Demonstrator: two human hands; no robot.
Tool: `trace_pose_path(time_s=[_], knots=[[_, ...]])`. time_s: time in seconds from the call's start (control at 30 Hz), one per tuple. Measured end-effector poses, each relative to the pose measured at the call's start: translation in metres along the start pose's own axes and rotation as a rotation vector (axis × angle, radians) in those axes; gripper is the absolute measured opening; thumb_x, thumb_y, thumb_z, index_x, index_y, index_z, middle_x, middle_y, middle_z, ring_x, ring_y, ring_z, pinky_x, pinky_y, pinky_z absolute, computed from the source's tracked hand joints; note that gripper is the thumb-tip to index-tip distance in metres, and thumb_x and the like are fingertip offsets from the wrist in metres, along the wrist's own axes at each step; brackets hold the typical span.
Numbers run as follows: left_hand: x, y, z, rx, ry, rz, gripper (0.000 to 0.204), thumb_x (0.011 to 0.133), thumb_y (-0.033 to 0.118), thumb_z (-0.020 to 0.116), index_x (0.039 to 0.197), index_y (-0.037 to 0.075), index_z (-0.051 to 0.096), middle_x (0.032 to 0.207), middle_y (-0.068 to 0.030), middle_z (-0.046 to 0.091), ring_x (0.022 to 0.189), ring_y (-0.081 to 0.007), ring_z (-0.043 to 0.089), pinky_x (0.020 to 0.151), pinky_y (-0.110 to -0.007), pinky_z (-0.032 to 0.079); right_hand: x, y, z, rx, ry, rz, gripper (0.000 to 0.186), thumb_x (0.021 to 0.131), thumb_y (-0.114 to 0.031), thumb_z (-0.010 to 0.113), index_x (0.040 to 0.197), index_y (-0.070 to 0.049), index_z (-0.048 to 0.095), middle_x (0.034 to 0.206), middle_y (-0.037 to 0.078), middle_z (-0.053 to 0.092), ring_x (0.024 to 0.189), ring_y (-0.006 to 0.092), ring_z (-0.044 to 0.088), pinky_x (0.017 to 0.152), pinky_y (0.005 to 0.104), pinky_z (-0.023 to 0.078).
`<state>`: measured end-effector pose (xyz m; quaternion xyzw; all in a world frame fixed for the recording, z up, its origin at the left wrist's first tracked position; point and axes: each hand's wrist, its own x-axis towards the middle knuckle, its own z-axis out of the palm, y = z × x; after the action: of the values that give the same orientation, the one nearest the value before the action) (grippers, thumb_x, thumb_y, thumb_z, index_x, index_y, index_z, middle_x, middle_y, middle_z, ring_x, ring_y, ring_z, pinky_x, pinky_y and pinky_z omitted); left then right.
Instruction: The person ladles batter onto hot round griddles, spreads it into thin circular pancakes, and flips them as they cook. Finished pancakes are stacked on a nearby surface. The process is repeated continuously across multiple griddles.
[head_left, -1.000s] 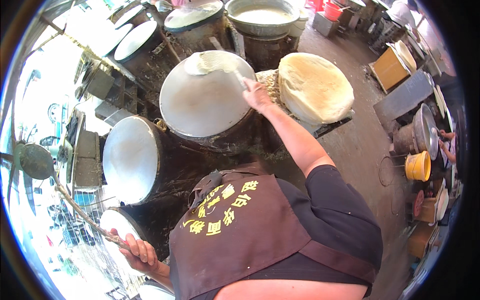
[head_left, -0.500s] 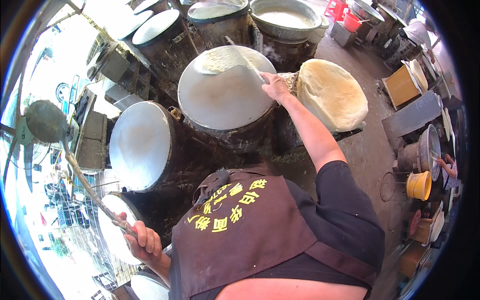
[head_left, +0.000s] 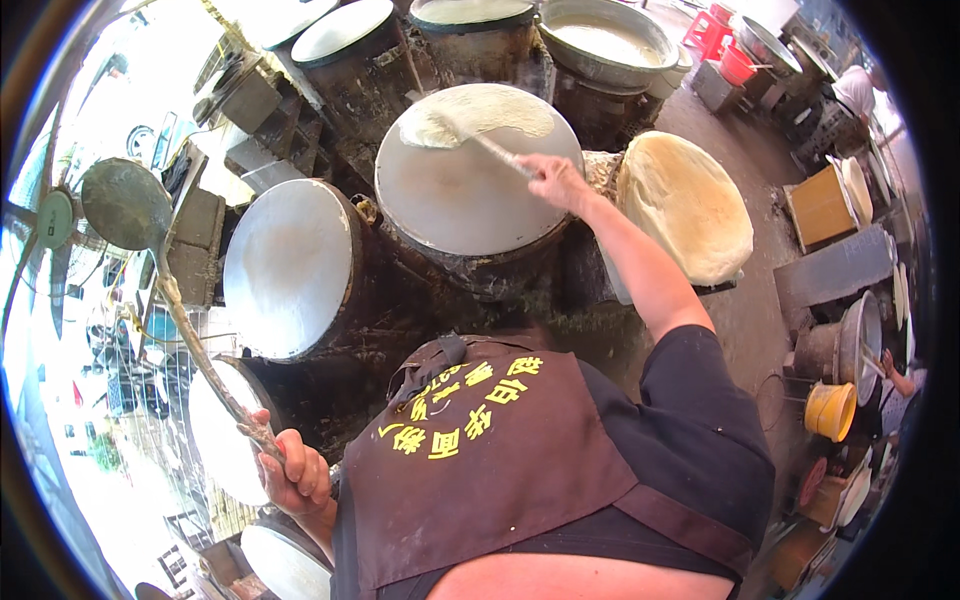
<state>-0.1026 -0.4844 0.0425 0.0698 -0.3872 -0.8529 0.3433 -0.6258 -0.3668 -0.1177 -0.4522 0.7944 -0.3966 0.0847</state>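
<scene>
My right hand (head_left: 558, 183) grips the handle of a thin, pale spreading stick (head_left: 497, 153). Its far end, blurred by motion, reaches into a layer of pale batter (head_left: 510, 112). This batter covers the far part of a large round griddle (head_left: 470, 205), whose near surface is bare. In my left hand (head_left: 302, 475) is a ladle (head_left: 128, 205), held by its long, batter-crusted handle with the round bowl raised at the far left. To the right of the griddle lies a thick stack of round flatbreads (head_left: 690, 205).
Another round griddle (head_left: 290, 265) stands to the left, and more line the left and far sides on dark drum stoves. A wide metal basin of pale liquid (head_left: 605, 45) sits at the back. A yellow bucket (head_left: 830, 410) is at the right, where another person's arm (head_left: 900, 378) shows.
The spreading stick's far end has swung nearer, from beyond the griddle's far edge down into the batter's left part. The whole view has shifted slightly; my left hand still holds the ladle.
</scene>
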Motion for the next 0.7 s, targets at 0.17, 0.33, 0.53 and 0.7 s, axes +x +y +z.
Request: trace_pose_path(time_s=[0.17,0.33,0.53,0.7], knots=[[-0.011,-0.018,0.027,0.057,0.137,0.044,0.05,0.103,0.026,0.039,0.145,0.008,0.02,0.065,-0.0001,0.036,0.039,-0.0031,0.03,0.029,-0.017,0.034,-0.007,-0.011,-0.043,0.187,-0.254,0.208,0.051,0.075,-0.002,0.057,0.125,-0.012,0.059,0.083,0.011,0.065,0.068,0.0199,0.063,0.067,0.0327,0.052],[0.0,-0.039,0.065,0.109,0.19,0.027,0.047,0.102,0.028,0.041,0.142,0.009,0.025,0.063,0.0018,0.035,0.037,-0.0024,0.029,0.028,-0.016,0.033,0.04,0.029,-0.038,0.018,-0.125,0.075,0.047,0.077,0.002,0.056,0.122,-0.01,0.061,0.084,0.005,0.061,0.065,0.0128,0.06,0.057,0.0252,0.054],[-0.011,-0.056,0.093,0.055,0.338,0.097,0.053,0.096,0.024,0.056,0.137,0.004,0.029,0.059,0.0001,0.034,0.037,-0.0048,0.028,0.027,-0.019,0.028,0.032,0.022,-0.039,0.081,-0.354,-0.115,0.045,0.071,-0.001,0.06,0.115,-0.011,0.066,0.097,0.013,0.066,0.09,0.0221,0.064,0.08,0.0311,0.051],[-0.004,-0.065,0.107,0.04,0.328,0.122,0.05,0.097,0.023,0.055,0.136,0.005,0.031,0.058,0.0007,0.034,0.036,-0.0052,0.028,0.027,-0.019,0.027,0.074,0.065,-0.038,0.032,-0.14,0.039,0.043,0.071,-0.001,0.061,0.113,-0.01,0.065,0.097,0.014,0.065,0.088,0.0233,0.064,0.077,0.0323,0.05]])
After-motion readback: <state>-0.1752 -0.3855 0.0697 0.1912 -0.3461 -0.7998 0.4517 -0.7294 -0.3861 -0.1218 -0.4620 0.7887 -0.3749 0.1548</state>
